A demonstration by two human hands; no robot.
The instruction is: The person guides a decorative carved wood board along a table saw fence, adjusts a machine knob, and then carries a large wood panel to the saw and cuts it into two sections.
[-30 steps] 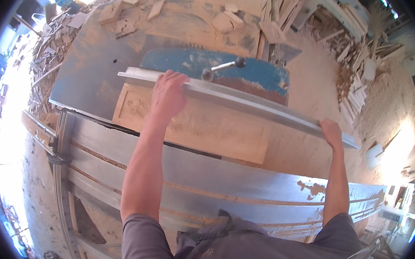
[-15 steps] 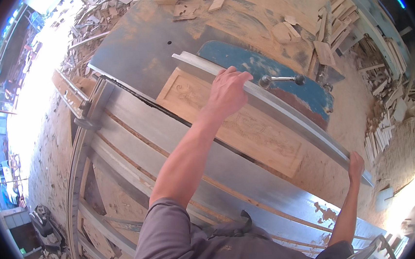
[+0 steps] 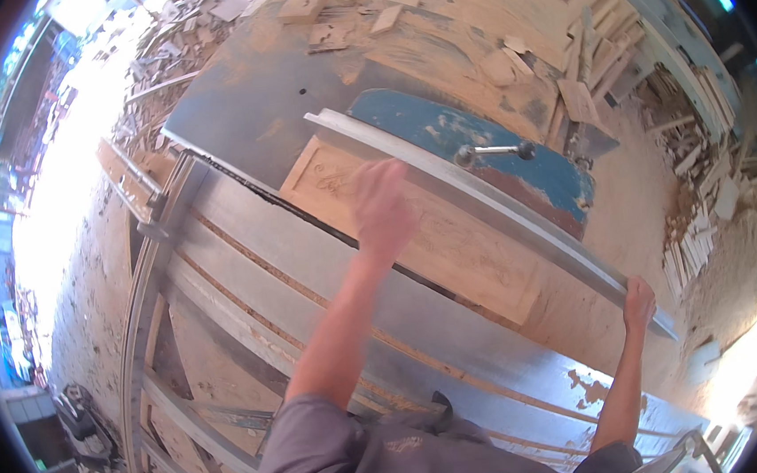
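Note:
A long metal fence rail runs slantwise across the machine table. Along its near side lies a pale wooden panel with carved relief inside a raised border. Over the panel's left half hangs my left hand, off the rail; its fingers are smeared by motion. Around the rail's right end my right hand is closed. Behind the rail sits a worn blue metal plate carrying a ball-ended handle.
Nearest me is a grooved metal sliding table, with a dark gap along its far edge. Wood offcuts and sawdust lie on the far side of the machine table. Scrap wood piles stand at right, more at far left.
My left hand has let go of the rail and come toward me and left, over the panel. My right hand still grips the rail's end.

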